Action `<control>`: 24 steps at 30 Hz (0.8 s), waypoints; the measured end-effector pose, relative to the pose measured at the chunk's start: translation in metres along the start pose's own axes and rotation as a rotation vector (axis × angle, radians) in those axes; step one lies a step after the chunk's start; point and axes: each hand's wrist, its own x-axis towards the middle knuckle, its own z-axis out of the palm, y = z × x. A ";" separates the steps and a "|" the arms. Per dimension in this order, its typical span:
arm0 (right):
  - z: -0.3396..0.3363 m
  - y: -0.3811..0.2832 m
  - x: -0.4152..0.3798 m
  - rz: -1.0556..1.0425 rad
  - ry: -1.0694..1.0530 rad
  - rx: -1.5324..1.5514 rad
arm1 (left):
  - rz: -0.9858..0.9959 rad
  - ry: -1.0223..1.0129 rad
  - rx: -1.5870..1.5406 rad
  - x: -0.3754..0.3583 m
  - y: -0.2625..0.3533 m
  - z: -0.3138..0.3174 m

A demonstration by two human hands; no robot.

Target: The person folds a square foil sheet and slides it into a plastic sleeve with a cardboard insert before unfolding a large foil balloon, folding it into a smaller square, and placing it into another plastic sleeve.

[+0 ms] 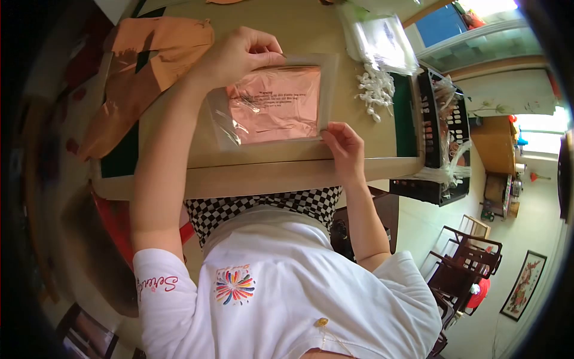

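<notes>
Clear plastic makes up one bag (329, 84) lying near the middle of the tabletop (368, 140), with one pink packet (276, 107) flat inside it; one block of dark lettering shows over the pink, too small to read. Two hands hold the bag. The left hand (244, 55) is closed, pinching the far edge between thumb and fingers, while the right hand (345, 146) pinches the near right corner between thumb and fingertips.

On the left of the table lies peach cloth (182, 36) in overlapping parts, and the number of pieces cannot be told. At the far right sits one pile of clear bags (385, 39), too closely stacked to count. Just on the near side of that pile is one tangled heap of white cords (376, 90), also uncountable. To the right, beside the table, stands a black crate (428, 113), and one framed picture (523, 285) hangs on the wall.
</notes>
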 end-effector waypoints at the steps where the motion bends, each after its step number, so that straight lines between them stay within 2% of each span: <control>1: 0.001 -0.004 0.001 -0.013 -0.045 -0.052 | 0.050 -0.007 -0.004 -0.016 0.012 -0.014; 3: 0.009 -0.015 0.001 -0.041 -0.157 -0.137 | 0.095 0.037 0.078 -0.061 0.040 -0.046; 6: 0.019 -0.011 0.005 -0.256 -0.083 -0.365 | -0.016 0.227 0.309 -0.150 0.064 -0.110; 7: 0.016 -0.008 0.006 -0.323 -0.066 -0.475 | -0.091 0.285 0.366 -0.186 0.069 -0.134; 11: 0.009 0.006 0.010 -0.334 -0.079 -0.431 | -0.577 0.334 0.508 -0.327 0.086 -0.204; 12: 0.010 0.006 0.012 -0.361 -0.085 -0.441 | -0.644 0.470 0.585 -0.364 0.085 -0.208; 14: 0.012 0.006 0.014 -0.387 -0.094 -0.477 | -0.738 0.446 0.662 -0.429 0.085 -0.227; 18: 0.009 0.007 0.015 -0.401 -0.107 -0.543 | -0.895 0.480 0.622 -0.497 0.049 -0.217; 21: 0.010 0.006 0.014 -0.412 -0.105 -0.546 | -0.868 0.516 0.679 -0.512 -0.001 -0.178; 24: 0.009 0.007 0.013 -0.418 -0.100 -0.555 | -0.994 0.474 0.611 -0.498 -0.041 -0.147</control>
